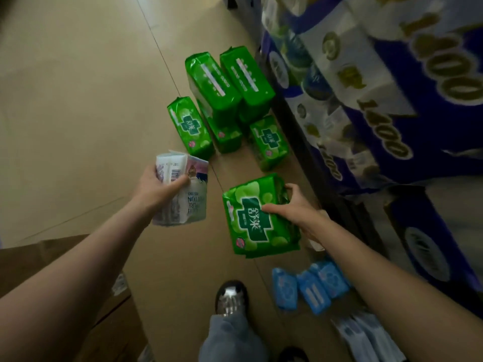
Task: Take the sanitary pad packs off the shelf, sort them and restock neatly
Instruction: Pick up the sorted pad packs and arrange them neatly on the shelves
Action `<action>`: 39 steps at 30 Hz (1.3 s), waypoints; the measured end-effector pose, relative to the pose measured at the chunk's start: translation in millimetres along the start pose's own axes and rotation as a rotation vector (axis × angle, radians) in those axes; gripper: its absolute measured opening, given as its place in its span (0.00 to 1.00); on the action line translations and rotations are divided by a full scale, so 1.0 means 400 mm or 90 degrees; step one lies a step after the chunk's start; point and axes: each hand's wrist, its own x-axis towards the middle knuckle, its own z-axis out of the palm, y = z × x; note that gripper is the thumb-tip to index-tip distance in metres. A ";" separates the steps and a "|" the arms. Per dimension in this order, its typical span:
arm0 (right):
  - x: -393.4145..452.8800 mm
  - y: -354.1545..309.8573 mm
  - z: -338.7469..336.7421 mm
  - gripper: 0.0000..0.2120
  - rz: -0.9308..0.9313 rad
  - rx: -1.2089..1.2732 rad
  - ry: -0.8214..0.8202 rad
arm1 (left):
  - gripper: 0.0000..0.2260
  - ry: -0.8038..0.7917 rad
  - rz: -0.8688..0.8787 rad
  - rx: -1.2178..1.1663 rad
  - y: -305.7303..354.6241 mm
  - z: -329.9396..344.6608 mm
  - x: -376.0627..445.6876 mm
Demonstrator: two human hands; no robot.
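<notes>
Green packs sit in a bunch on the floor (78,113), right beside the bottom of the shelf (326,184). The right hand (292,207) holds one more green pack (257,218), with the thumb on its front and the fingers curled round its far edge. This pack is up off the floor, and its long side points away from the person, toward the green pile (230,105). The pile lies straight ahead of this hand and a little to the left, so the right hand is the nearer one to it. The nearest pack in the pile (269,142) is just past the held one. The left hand (159,186) grips a white and pink pack (185,189), fingers curled round it; this pack is a different kind and is close to the left edge of the pile. Blue packs (311,288) lie in their own bunch near the person's shoe (231,296), behind the right hand. I think the green pack goes forward to join its own kind.
</notes>
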 end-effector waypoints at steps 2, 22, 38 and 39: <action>0.086 0.019 0.047 0.40 -0.025 -0.092 0.067 | 0.19 -0.001 0.014 0.025 -0.031 0.011 0.034; 0.175 0.015 0.201 0.28 -0.179 -0.341 -0.012 | 0.17 -0.165 0.007 0.052 -0.183 0.054 -0.012; -0.572 0.540 -0.274 0.40 -0.094 0.048 -0.308 | 0.27 -0.557 0.139 0.181 -0.126 0.459 -0.739; -0.587 0.591 -0.298 0.41 -0.087 0.018 -0.307 | 0.30 -0.598 0.133 0.218 -0.136 0.510 -0.757</action>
